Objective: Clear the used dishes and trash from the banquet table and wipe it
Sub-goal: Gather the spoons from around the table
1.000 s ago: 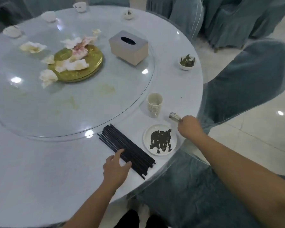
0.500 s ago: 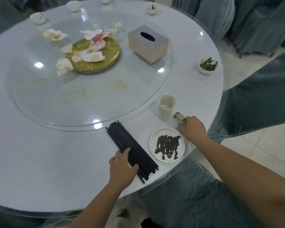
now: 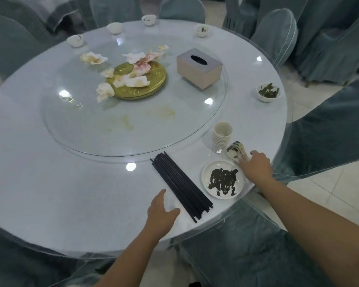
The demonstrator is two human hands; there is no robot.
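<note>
Head view showed black chopsticks (image 3: 181, 188) bundled near the round white table's (image 3: 50, 193) edge, left hand (image 3: 161, 212) flat beside them; right hand (image 3: 255, 166) seemingly gripped stacked spoons (image 3: 237, 153). Crumpled napkins (image 3: 105, 91), far bowls (image 3: 114, 27) and stains remained.

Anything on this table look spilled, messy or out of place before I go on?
Yes. Crumpled, stained napkins lie on and around the gold plate. Yellowish smears streak the glass turntable. The white plate near the edge carries dark residue. The tissue box looks intact.
</note>
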